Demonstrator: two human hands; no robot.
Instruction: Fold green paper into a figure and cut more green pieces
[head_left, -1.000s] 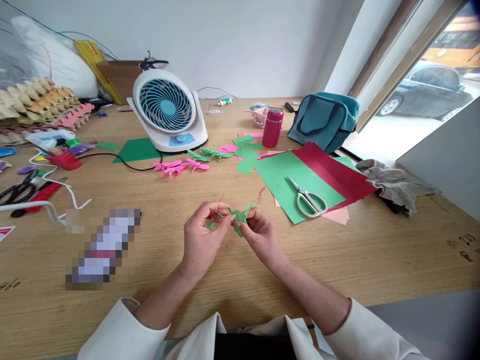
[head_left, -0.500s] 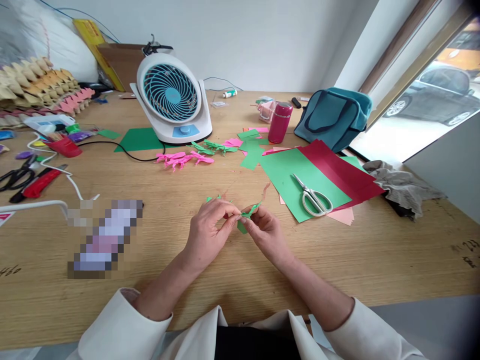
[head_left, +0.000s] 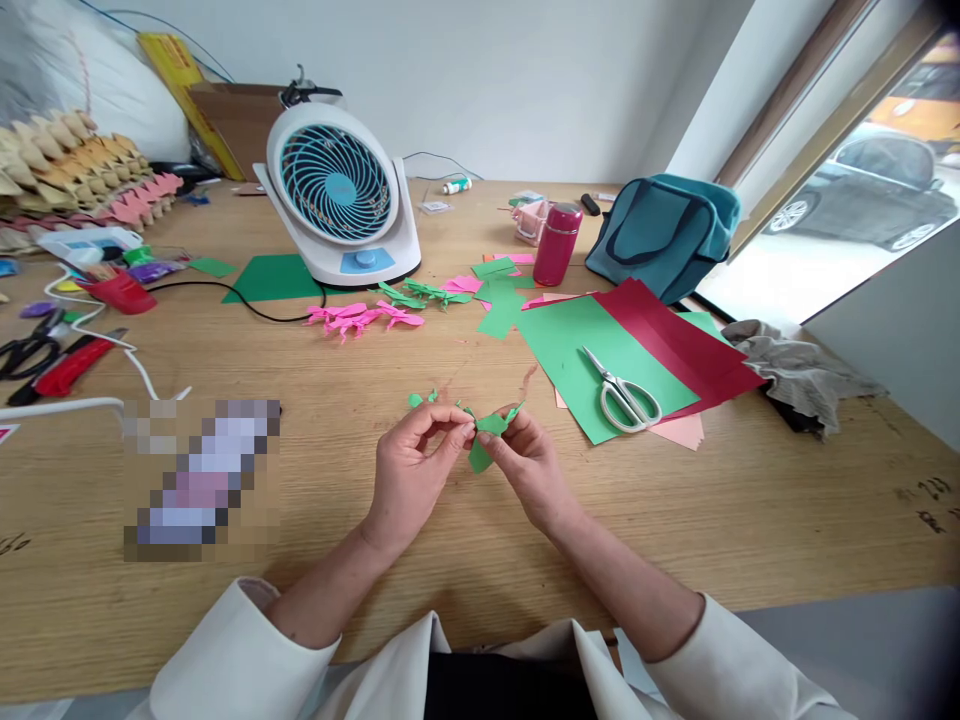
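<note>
Between my two hands is a small folded green paper cutout (head_left: 480, 458), held above the table near its front middle. My left hand (head_left: 415, 470) pinches the cutout's left side between thumb and forefinger. On the right side, my right hand (head_left: 531, 468) grips it with thumb and fingers, and a narrow green tip pokes out above them. Small green paper scraps (head_left: 417, 398) lie on the table just beyond my left hand. White-handled scissors (head_left: 628, 400) rest on a green paper sheet (head_left: 581, 345) to the right.
Finished-looking pink paper cutouts (head_left: 360, 320) and green ones (head_left: 424, 293) lie before a white fan (head_left: 337, 190). A red flask (head_left: 557, 245) and teal bag (head_left: 664, 235) stand behind red sheets (head_left: 675, 345). A pixelated object (head_left: 202, 480), black scissors (head_left: 30, 350) and cables lie left.
My fingers have shifted slightly on the green paper; more of its flat surface now shows between them, and its lower flap hangs a little further down. The view has moved slightly.
</note>
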